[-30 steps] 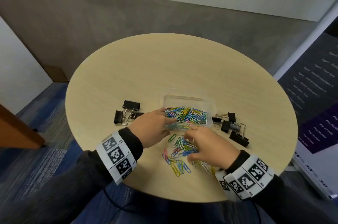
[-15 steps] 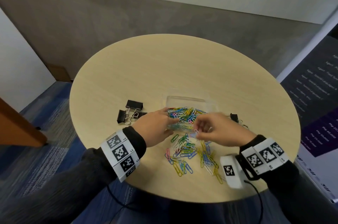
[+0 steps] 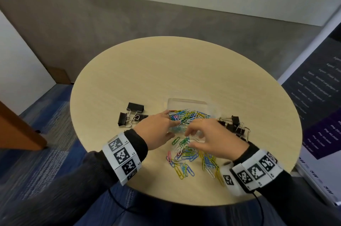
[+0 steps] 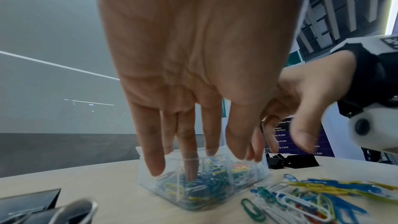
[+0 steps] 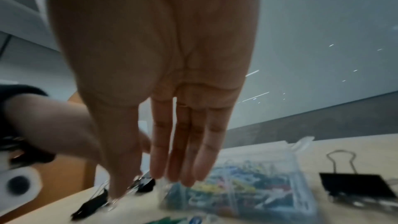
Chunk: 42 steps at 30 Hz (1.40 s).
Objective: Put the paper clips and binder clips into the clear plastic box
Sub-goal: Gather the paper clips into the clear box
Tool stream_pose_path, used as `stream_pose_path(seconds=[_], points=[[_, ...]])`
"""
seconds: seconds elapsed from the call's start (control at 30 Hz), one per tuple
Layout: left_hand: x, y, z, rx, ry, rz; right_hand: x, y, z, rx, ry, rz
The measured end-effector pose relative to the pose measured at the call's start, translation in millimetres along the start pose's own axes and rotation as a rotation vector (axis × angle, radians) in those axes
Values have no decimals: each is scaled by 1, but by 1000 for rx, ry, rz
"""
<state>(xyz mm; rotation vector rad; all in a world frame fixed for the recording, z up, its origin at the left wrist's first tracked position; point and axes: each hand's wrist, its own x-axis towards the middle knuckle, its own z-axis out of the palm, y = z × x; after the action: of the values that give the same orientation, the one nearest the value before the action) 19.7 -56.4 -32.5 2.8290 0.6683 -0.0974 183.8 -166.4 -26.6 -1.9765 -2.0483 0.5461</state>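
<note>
The clear plastic box point(image 3: 186, 103) stands mid-table, heaped with coloured paper clips point(image 3: 190, 115). My left hand point(image 3: 162, 126) rests on its left near corner with straight fingers point(image 4: 155, 159); one finger lies outside the wall, others reach over the rim. My right hand point(image 3: 193, 139) hovers over the box's near edge, its fingers point(image 5: 172, 159) straight and holding nothing. Loose paper clips point(image 3: 190, 159) lie scattered in front of the box. Black binder clips sit left point(image 3: 132, 115) and right point(image 3: 234, 124) of it.
The round wooden table point(image 3: 166, 69) is bare behind the box. A dark printed banner point(image 3: 317, 96) stands at the right and an orange-brown panel point(image 3: 14, 130) at the left. Blue carpet lies below the near rim.
My right hand rose from the loose pile to the box with pinched fingers, then spread them over the near edge. My left hand stayed on the box.
</note>
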Motion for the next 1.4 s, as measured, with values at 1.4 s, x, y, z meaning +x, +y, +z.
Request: stream_pose_path(seconds=[1.4], points=[[-1,4,0,10,-23,-33,-21,9,6,-69,-65,42]])
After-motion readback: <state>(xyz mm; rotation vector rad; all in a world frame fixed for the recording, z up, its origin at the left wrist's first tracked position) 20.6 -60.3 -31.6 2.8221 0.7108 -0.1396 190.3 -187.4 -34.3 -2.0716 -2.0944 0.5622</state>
